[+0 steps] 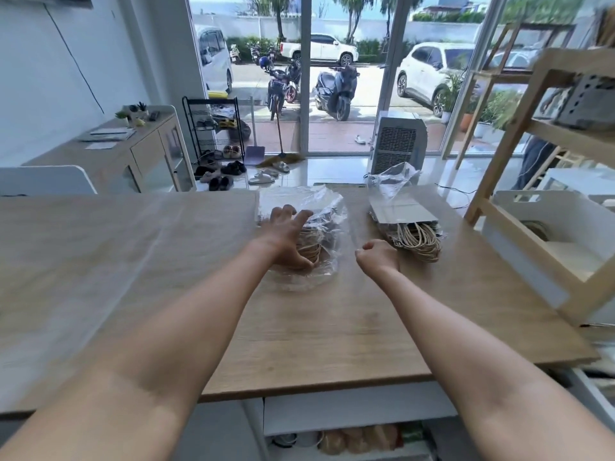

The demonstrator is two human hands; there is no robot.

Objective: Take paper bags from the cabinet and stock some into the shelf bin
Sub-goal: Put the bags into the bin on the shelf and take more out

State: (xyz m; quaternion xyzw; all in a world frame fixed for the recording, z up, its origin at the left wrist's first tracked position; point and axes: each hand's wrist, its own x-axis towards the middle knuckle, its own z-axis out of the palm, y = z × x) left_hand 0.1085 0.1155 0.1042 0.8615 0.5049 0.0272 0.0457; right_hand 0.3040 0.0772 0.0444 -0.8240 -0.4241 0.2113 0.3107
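Head view: our left hand (290,239) spreads over the plastic-wrapped paper bags (312,234) mid-worktop (133,261), pinning them; right hand (377,254) curls empty. Unwrapped bags (407,227) lie right, near the shelf bin (519,241).

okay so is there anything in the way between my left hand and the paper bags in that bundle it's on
Yes: clear plastic wrap covers that stack of paper bags. Your left hand rests on the plastic over the rope handles, so it has to be opened or pulled off first. The second stack, to the right, lies partly out of its wrap.
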